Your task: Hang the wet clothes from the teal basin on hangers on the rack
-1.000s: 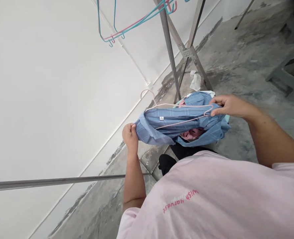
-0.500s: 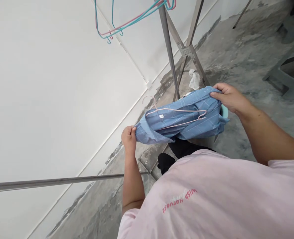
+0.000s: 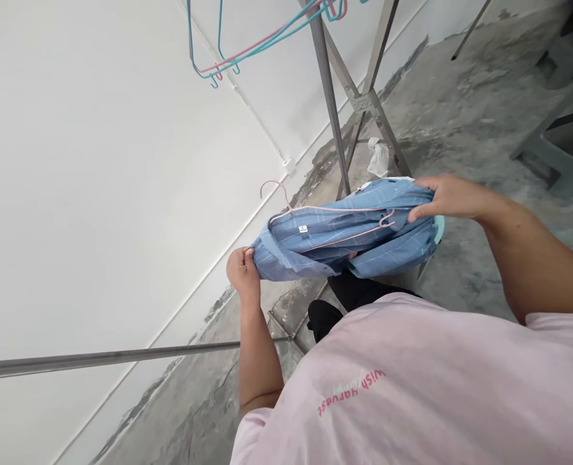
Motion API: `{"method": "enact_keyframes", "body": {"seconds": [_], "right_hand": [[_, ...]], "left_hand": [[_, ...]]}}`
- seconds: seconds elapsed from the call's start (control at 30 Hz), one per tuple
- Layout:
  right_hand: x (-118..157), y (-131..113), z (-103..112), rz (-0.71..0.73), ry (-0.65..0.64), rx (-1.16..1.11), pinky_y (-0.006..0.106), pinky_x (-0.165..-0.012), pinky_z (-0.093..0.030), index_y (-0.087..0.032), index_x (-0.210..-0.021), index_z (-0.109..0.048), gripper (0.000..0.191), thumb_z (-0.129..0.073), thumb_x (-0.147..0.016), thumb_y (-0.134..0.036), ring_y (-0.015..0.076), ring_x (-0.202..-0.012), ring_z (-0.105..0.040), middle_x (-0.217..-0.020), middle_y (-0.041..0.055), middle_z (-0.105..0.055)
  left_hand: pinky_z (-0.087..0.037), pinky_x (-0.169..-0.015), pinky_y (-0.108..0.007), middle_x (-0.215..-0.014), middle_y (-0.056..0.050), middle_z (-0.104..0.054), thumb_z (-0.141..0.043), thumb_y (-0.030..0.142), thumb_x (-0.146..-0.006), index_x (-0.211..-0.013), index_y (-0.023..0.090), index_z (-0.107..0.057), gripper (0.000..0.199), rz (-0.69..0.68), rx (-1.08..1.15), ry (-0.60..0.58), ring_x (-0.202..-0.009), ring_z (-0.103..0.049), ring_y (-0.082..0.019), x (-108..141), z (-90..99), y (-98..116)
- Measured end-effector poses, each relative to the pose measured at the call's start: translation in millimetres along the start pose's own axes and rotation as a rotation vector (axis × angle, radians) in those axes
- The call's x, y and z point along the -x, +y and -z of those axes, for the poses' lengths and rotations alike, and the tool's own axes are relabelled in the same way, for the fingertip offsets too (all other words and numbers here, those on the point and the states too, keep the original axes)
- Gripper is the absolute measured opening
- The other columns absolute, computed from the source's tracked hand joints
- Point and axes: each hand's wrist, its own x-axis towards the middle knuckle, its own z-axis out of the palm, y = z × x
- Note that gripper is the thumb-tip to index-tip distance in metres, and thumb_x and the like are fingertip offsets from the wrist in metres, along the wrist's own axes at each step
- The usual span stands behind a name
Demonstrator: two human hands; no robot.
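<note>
Stretched between my hands is a blue shirt [image 3: 310, 248] with thin pale check lines and a white label at the collar. A pink clothes hanger [image 3: 337, 208] lies in its neck opening, hook upward. The hanger's left end is hidden inside the shirt, while its right end, with a small curled hook, shows on the cloth. My left hand [image 3: 243, 271] is closed on the shirt's left shoulder. At the other side, my right hand [image 3: 448, 197] grips the shirt's edge between thumb and fingers, just beyond the hanger's right end.
Blue and pink hangers [image 3: 261, 45] hang above on a metal rack [image 3: 332, 97]. A metal pole [image 3: 106, 357] crosses at left along the white wall [image 3: 97, 161]. A grey stool [image 3: 567, 142] stands right. A white cloth [image 3: 378, 158] is near the rack's leg.
The shirt and hanger have shifted slightly left with my left hand. My right hand has moved a little down, its thumb lower on the cloth, and the hanger's right end lies farther from it.
</note>
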Motion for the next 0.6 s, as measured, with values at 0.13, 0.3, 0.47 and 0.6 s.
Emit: {"method": "enact_keyframes", "body": {"seconds": [0.13, 0.3, 0.47, 0.6], "right_hand": [[-4, 0, 0, 0.043, 0.383, 0.286, 0.027, -0.069, -0.035, -0.014, -0.072, -0.060, 0.016, -0.074, -0.069, -0.006, 0.0124, -0.075, -0.051, -0.076, 0.0017, -0.061], [-21, -11, 0, 0.188, 0.885, 0.183, 0.027, -0.075, -0.041, -0.017, -0.085, -0.055, 0.014, -0.054, -0.078, -0.004, 0.0136, -0.081, -0.055, -0.089, 0.0072, -0.064], [-22, -21, 2, 0.236, 0.891, 0.257, 0.029, -0.084, -0.045, -0.014, -0.106, -0.062, 0.029, -0.052, -0.080, -0.005, 0.0160, -0.090, -0.058, -0.100, 0.0095, -0.065], [-21, -13, 4, 0.288, 0.722, 0.318, 0.032, -0.093, -0.041, -0.013, -0.093, -0.070, 0.031, -0.053, -0.071, 0.001, 0.0194, -0.102, -0.056, -0.099, 0.0102, -0.065]], "left_hand": [[-0.043, -0.075, -0.030, -0.080, -0.005, -0.068, -0.049, 0.027, -0.094, -0.080, 0.020, -0.064, 0.022, -0.028, -0.003, -0.036, -0.080, -0.061, -0.019, 5, -5.6, 5], [-0.042, -0.074, -0.030, -0.083, -0.006, -0.068, -0.049, 0.033, -0.097, -0.086, 0.020, -0.067, 0.024, -0.066, -0.032, -0.064, -0.082, -0.060, -0.021, 9, -20.2, 19], [-0.043, -0.075, -0.030, -0.081, -0.005, -0.068, -0.049, 0.031, -0.096, -0.082, 0.020, -0.065, 0.024, 0.004, 0.017, -0.019, -0.081, -0.061, -0.020, 6, -17.9, 18], [-0.042, -0.074, -0.030, -0.079, -0.004, -0.067, -0.049, 0.030, -0.095, -0.079, 0.020, -0.063, 0.024, 0.051, -0.004, 0.071, -0.078, -0.059, -0.019, 3, -4.0, 17]]}}
